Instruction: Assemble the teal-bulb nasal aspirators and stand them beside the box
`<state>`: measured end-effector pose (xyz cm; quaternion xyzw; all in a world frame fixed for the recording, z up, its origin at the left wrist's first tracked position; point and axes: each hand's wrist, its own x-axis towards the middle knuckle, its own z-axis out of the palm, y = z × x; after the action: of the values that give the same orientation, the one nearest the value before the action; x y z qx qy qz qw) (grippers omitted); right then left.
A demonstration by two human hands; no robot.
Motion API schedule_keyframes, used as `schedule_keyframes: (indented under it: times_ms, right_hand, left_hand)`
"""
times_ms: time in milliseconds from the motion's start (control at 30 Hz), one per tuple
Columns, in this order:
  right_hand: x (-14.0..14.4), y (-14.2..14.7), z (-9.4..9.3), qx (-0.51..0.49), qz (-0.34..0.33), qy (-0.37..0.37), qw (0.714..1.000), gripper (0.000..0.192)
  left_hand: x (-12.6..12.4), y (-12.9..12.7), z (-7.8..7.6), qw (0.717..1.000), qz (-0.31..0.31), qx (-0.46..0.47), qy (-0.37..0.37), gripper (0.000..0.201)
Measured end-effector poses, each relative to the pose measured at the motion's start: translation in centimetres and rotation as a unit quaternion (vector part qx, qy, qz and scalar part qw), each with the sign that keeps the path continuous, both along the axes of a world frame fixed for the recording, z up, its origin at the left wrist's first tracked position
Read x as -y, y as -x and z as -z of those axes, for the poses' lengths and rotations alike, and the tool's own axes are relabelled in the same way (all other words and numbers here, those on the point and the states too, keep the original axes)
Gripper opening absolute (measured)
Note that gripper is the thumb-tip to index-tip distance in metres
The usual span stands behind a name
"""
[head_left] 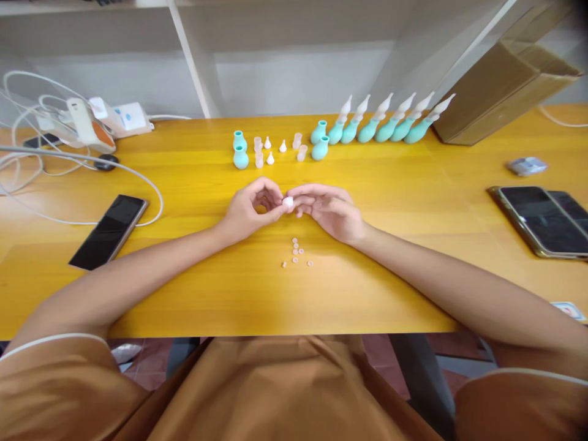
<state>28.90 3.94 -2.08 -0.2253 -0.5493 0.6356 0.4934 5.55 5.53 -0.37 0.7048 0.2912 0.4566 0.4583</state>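
Observation:
Between my hands is a small white nozzle tip (288,201), its wide end facing me. My left hand (252,210) pinches it between thumb and fingers. The fingers of my right hand (334,212) close on its other side. Below my hands lie several small pale rings (295,252) on the table. Beyond them stand white nozzle tips (282,146), translucent pinkish cups (302,153) and teal bulbs (241,157). More teal bulbs (320,149) stand to the right, beside a row of bulb syringes (367,130) fitted with white tips.
A phone (109,233) and a white cable (154,190) lie left, near a power strip (131,119). On the right are more phones (535,217), a small grey object (527,166) and a cardboard box (491,92). The wooden table (206,300) ends just before my body.

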Motion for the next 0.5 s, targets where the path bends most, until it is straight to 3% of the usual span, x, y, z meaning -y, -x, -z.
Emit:
schedule_keyframes:
  times_ms: [267, 500]
  right_hand:
    - [0.13, 0.21, -0.26, -0.003, -0.001, -0.003, 1.000, 0.038]
    - [0.22, 0.11, -0.11, 0.010, 0.003, -0.016, 1.000, 0.040]
  left_hand:
    - [-0.30, 0.35, 0.03, 1.000, 0.017, -0.012, -0.013, 0.042]
    - [0.14, -0.10, -0.26, 1.000, -0.003, -0.009, -0.023, 0.036]
